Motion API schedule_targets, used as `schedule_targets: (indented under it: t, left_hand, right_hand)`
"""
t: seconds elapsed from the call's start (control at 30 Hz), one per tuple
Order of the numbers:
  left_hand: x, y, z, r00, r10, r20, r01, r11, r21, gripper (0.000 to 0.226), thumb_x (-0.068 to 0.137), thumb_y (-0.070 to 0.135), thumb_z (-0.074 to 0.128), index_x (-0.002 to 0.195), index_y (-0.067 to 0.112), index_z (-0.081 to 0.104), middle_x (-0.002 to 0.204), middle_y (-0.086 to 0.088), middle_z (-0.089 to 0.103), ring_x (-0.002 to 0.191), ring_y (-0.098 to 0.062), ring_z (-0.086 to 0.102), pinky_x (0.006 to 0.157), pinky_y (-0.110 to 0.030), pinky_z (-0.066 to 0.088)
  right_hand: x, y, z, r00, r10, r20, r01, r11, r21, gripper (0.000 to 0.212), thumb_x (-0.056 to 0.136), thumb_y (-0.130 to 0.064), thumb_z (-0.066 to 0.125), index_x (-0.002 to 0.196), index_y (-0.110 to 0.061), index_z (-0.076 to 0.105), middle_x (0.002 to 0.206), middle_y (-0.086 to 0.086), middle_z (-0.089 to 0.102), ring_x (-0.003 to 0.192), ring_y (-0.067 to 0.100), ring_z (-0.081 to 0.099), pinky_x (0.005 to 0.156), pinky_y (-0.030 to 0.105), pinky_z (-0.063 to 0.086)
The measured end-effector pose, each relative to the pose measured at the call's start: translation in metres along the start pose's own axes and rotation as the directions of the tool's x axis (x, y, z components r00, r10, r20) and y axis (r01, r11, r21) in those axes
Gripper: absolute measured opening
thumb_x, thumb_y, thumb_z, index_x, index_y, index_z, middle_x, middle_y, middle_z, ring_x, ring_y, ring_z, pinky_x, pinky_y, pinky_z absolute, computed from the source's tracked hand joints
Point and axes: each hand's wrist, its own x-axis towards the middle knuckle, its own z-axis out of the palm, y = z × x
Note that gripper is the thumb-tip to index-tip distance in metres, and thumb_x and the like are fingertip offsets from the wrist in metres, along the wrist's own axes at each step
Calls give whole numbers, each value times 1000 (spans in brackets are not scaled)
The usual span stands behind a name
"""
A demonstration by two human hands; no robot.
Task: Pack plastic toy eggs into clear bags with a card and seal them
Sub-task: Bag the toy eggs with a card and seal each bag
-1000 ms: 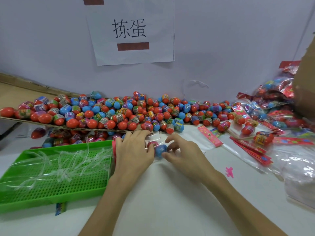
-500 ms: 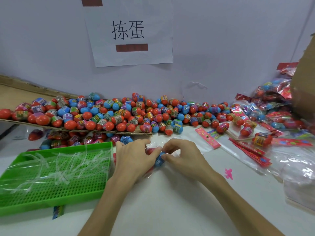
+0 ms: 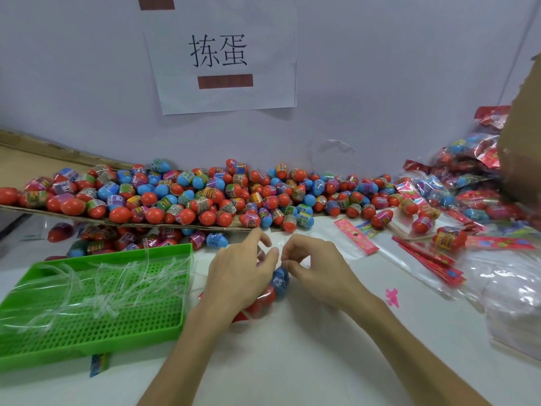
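Observation:
A clear bag of toy eggs (image 3: pixel 273 288) hangs between my hands just above the white table, with a blue egg and red eggs showing through it. My left hand (image 3: pixel 240 276) grips the bag from the left, thumb and forefinger pinching its top. My right hand (image 3: pixel 316 268) pinches the bag's top edge from the right. A big pile of loose red and blue eggs (image 3: pixel 181 197) lies along the wall behind. A pink card in a clear bag (image 3: pixel 355 237) lies to the right of my hands.
A green perforated tray (image 3: pixel 96 323) holding several clear strips sits at the left. Filled bags (image 3: pixel 468 183) are heaped at the far right beside a cardboard box (image 3: pixel 524 136). Red cards (image 3: pixel 430 259) and a stack of clear bags (image 3: pixel 515 306) lie on the right.
Both hands have pulled the bag of eggs nearer to me and lifted its top, so the eggs now hang lower between my hands. The fingertips have come together at the bag's mouth.

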Motion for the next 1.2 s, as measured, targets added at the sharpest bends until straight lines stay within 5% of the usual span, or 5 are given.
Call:
schedule_targets:
  t: [0.13, 0.3, 0.53, 0.73, 1.2]
  left_hand:
    - [0, 4, -3, 996, -1, -88, -28, 943, -332, 21, 94, 28, 68, 110, 35, 57, 91, 14, 69, 72, -6, 66, 71, -33, 56]
    - [5, 3, -13, 990, -114, -79, 6, 601, -799, 37, 89, 8, 78, 118, 26, 64, 91, 5, 74, 75, -6, 70, 65, -19, 54]
    - [4, 2, -11, 996, -81, 20, 50, 383, -922, 15, 74, 30, 81, 87, 23, 75, 88, -4, 73, 90, -19, 70, 78, -30, 54]
    - [5, 4, -14, 969, 5, 247, 213, 491, -845, 61, 76, 52, 80, 128, 24, 64, 117, -1, 76, 105, -17, 75, 83, -26, 60]
    - [-1, 7, -1, 980, -59, 188, 194, 471, -860, 9, 89, 14, 77, 98, 15, 77, 93, -13, 78, 80, -34, 77, 64, -40, 63]
  right_hand:
    - [-1, -2, -1, 979, -109, -170, 108, 994, -18, 17, 90, -10, 72, 89, -27, 68, 89, -20, 70, 92, 0, 62, 85, 20, 51]
    - [2, -13, -8, 926, -63, -373, 123, 983, 140, 53, 87, -30, 80, 129, -40, 50, 135, -23, 48, 124, -3, 47, 102, 17, 42]
    - [2, -18, -16, 973, 71, -217, 50, 861, 506, 8, 92, -17, 73, 93, -25, 74, 97, -6, 76, 91, 12, 71, 77, 24, 56]
    - [2, -16, -26, 949, 132, -287, 82, 774, 627, 7, 91, -15, 73, 86, -19, 74, 88, -1, 75, 81, 10, 69, 68, 23, 57]
    - [2, -18, -15, 988, 61, -139, 31, 814, 580, 19, 90, -26, 75, 108, -25, 68, 105, -7, 74, 102, 14, 70, 86, 28, 59]
